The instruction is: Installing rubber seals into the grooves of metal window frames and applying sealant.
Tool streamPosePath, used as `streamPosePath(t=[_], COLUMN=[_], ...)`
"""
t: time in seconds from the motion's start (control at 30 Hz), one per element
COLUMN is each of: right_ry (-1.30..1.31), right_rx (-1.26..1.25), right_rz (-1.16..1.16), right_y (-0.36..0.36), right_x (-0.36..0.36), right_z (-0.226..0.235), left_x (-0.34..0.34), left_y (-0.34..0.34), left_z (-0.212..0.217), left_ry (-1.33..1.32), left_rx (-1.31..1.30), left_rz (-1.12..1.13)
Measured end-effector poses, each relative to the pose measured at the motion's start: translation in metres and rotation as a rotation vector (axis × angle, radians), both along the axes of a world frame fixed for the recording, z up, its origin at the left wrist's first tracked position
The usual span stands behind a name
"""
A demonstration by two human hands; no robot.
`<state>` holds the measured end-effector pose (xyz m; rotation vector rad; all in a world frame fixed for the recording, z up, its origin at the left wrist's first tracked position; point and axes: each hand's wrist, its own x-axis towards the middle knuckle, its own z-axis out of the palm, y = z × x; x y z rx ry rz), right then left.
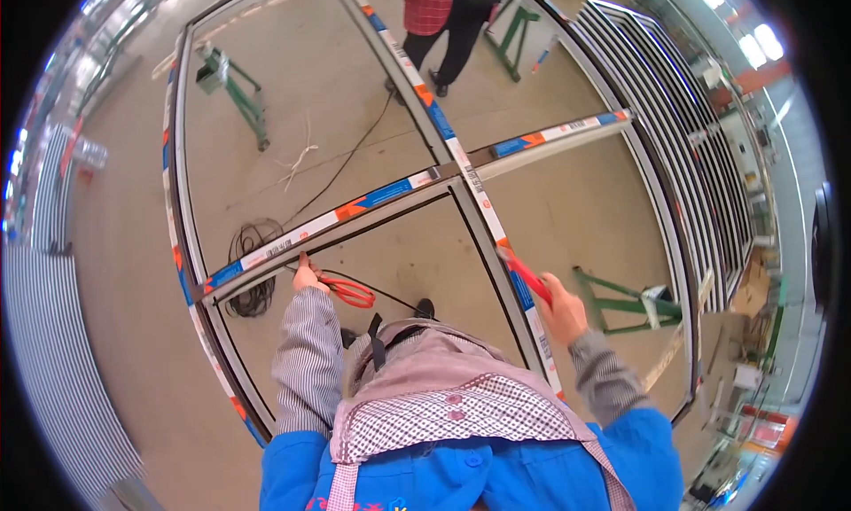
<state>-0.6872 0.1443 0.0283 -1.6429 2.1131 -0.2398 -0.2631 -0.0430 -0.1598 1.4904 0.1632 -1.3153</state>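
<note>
Window frame, large, w/ pale bars in protective film carrying blue and orange patches, is laid flat on green trestles above a concrete floor. Two crossbars meet near centre.

L. hand is raised to the underside of the slanted crossbar, fingers touching its lower edge. Red scissors are seen just beside it, handle loops hanging to the hand's right and below; whether the loops are gripped or only dangle from the fingers cannot be told. The black rubber strip along that bar's lower edge runs up and away from this hand.

R. hand is clenched around a red-handled tool, whose shaft is pointed up-left from the fist and is laid against the bar running toward the viewer, approx. at the film's orange patch. Tool tip is hidden by blur.

Striped sleeves, blue jacket and checked apron are seen at the lower edge. Black cable coil lies on the floor beyond the l. hand, under the frame. Another person stands at the far side, well apart. Stacked frames lean at right.
</note>
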Motion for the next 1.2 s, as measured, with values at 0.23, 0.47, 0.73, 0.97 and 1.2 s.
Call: streamPosePath(t=[0.23, 0.47, 0.73, 0.97, 1.2], right_ry=[0.476, 0.846, 0.744, 0.599, 0.740], right_rx=[-0.079, 0.268, 0.210, 0.117, 0.289], right_rz=[0.842, 1.199, 1.198, 1.234, 1.188], right_y=[-0.219, -0.300, -0.296, -0.282, -0.280], right_x=[0.047, 0.079, 0.121, 0.209, 0.226], right_z=[-0.023, 0.016, 0.000, -0.017, 0.005], left_x=[0.000, 0.006, 0.014, 0.019, 0.055], left_y=[0.012, 0.016, 0.015, 0.011, 0.030], left_z=[-0.007, 0.005, 0.017, 0.028, 0.035], left_ry=[-0.119, -0.142, -0.076, -0.048, -0.069], left_rx=[-0.021, -0.022, -0.051, -0.067, -0.082], left_rz=[0.015, 0.080, 0.065, 0.025, 0.047])
